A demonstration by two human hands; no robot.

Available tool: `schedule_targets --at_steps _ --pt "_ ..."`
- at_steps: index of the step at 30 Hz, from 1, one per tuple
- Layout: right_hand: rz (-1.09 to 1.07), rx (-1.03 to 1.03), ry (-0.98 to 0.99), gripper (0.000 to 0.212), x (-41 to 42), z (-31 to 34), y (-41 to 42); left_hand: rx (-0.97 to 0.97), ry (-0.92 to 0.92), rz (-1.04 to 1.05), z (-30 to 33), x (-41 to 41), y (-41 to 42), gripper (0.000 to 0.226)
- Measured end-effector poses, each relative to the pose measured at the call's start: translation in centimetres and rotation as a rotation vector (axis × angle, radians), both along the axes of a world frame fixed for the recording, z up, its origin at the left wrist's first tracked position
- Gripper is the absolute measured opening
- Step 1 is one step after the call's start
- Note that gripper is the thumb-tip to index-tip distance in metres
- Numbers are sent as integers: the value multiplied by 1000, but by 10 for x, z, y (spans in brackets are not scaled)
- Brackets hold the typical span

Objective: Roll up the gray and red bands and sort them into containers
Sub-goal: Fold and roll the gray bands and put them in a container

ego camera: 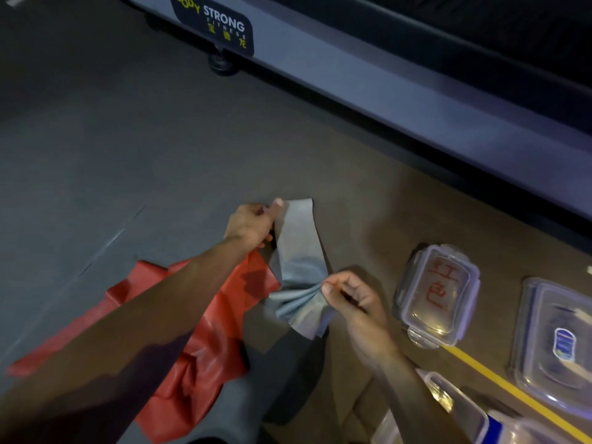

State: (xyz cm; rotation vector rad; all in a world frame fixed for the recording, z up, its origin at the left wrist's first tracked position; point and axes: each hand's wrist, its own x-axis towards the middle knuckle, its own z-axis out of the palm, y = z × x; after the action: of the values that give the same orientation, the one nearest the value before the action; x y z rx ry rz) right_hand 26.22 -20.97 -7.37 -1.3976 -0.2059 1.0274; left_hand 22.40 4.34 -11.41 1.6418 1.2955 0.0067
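L hand (253, 227) pinches gray band (299, 251) top edge, R hand (350, 299) pinches bunched lower part. Risk: creased band rolls crooked, or snags red band (205, 328) just beside it

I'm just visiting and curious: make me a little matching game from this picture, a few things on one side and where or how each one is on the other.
Things:
1. gray band
2. red band
3. container with red writing
4. yellow line

States:
A. lying crumpled on the floor under the left forearm
B. running across the floor between the containers
C. held up, pinched by both the left hand and the right hand
D. standing on the floor to the right of the right hand

Pairs: 1-C, 2-A, 3-D, 4-B
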Motion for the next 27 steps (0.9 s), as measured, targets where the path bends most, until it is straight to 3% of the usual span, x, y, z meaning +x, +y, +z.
schedule_targets --at_steps 3,7,10,14,19,27 --pt "-25 10 -3 38 0 0 0 -27 -115 52 -5 5 -4 28" --pt "-35 19 17 15 3 -1 -1 -341 -306 183 8 18 -6 14" --pt "-37 30 34 40 4 -2 -1 -495 -324 197 10 18 -6 3" --pt "-47 34 38 67 2 -5 -1 -553 -238 199 9 21 -7 15" --pt "-42 26 69 55 3 -5 -2 -545 -313 248 9 31 -7 12" --pt "-60 7 88 31 2 -7 -1 -584 -239 246 8 41 -12 17"
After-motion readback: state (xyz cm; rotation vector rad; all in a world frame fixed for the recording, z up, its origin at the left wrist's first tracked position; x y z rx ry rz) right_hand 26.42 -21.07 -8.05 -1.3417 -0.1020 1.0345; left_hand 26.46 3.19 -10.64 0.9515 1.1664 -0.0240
